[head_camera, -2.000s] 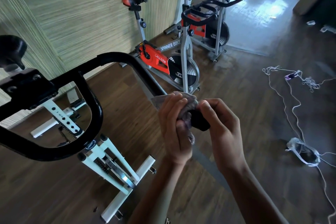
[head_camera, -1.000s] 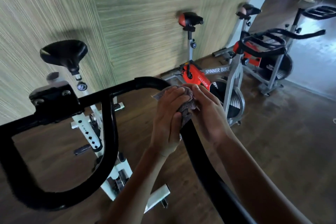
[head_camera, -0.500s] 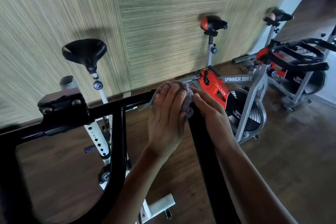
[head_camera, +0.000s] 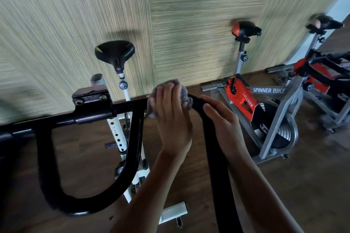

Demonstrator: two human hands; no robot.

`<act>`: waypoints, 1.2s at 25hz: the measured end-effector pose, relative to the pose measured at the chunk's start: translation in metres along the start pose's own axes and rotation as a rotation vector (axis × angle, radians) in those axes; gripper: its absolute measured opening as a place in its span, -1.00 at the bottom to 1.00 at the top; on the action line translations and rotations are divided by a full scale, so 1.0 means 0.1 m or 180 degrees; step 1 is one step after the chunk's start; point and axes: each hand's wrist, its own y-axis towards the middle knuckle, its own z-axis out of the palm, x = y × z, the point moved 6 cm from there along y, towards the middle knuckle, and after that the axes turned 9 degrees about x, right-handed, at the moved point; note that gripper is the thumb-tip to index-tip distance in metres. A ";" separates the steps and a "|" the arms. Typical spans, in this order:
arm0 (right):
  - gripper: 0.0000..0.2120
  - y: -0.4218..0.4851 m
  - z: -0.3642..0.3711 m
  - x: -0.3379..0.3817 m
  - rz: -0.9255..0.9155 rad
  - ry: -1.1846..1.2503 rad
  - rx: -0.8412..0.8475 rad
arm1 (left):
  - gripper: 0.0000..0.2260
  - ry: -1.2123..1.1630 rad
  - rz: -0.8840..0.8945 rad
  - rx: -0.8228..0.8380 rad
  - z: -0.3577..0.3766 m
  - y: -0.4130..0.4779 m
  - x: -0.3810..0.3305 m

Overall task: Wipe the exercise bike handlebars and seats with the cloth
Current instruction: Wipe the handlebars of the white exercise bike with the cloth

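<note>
While the left hand (head_camera: 173,119) flattens the cloth (head_camera: 183,93) on the handlebar (head_camera: 124,108) bend, the right hand (head_camera: 224,125) rests unclenched alongside. Floor (head_camera: 287,185) shows beyond.

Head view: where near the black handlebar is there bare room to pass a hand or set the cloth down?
Free: the opening inside the handlebar loop, and bare floor between the right forearm and the grey spinner bike. Crowded: the bend, where left hand, cloth and right hand meet.
</note>
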 end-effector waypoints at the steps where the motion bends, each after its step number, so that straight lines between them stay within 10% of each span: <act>1: -0.76 -0.01 0.00 -0.01 0.0010 -0.0006 -0.0024 | -0.66 -0.0014 0.0068 0.0067 0.02 0.01 -0.01; 9: -0.78 -0.03 0.00 0.01 0.0124 0.0024 -0.0051 | -0.72 -0.0757 -0.0224 0.0204 -0.07 0.02 -0.07; 18: -0.83 -0.61 -0.37 0.33 0.0014 -0.0110 -0.0603 | -0.72 -0.1537 0.0246 0.1547 -0.24 -0.08 -0.69; 27: -0.74 -0.56 0.04 0.78 0.0222 -0.1916 -0.0479 | -0.79 -0.2867 -0.1511 0.2052 -0.53 -0.02 -0.70; 30: -0.73 -0.47 0.21 0.73 0.0535 -0.2868 0.0040 | -0.77 -0.1649 -0.1320 0.1946 -0.79 0.02 -0.48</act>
